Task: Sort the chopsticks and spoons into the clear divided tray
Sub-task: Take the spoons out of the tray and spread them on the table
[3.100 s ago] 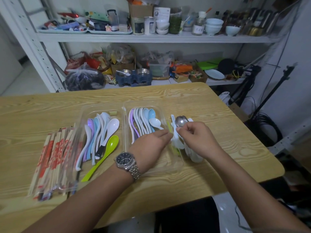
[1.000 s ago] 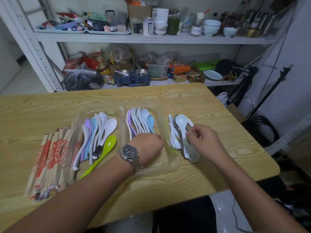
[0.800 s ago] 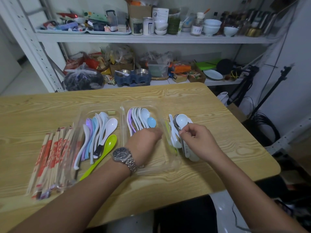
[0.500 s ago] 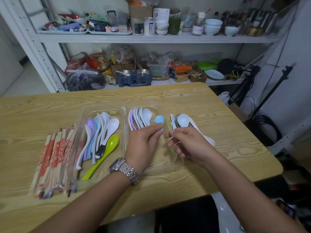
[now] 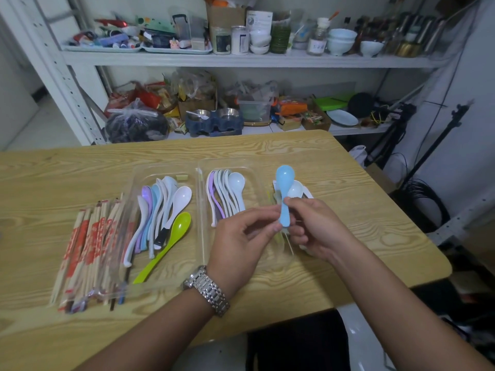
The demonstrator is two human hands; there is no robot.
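Writing gives me little. The chopsticks (image 5: 88, 250) lie in paper sleeves whose red print is too blurred to read, and the labels on the cans (image 5: 239, 40) up on the shelf (image 5: 267, 61) are too small to make out.

My left hand (image 5: 241, 236) and right hand (image 5: 318, 228) meet over the right rim of the tray (image 5: 225, 161). Both pinch the handle of the blue spoon (image 5: 284, 180), which stands upright, bowl up, off the table (image 5: 361, 210). My watch (image 5: 207, 290) sits on the left wrist.

The tray is clear, with a divider down its middle. Its left compartment holds a fan of spoons (image 5: 160, 207) in white, blue and purple, with a green spoon (image 5: 171, 236) on their right. Its right compartment holds a nested row (image 5: 225, 194) of pale spoons along its left side, with bare floor beside them under my hands. The chopsticks lie at the tray's left edge; whether they are inside it I cannot tell. Loose spoons (image 5: 297, 188) lie on the wood just right of the tray, behind the blue spoon.

Bare wood runs from the tray's far rim to the table's far edge. More runs from the loose spoons to the right edge and its rounded corner. The near edge passes under my forearms.
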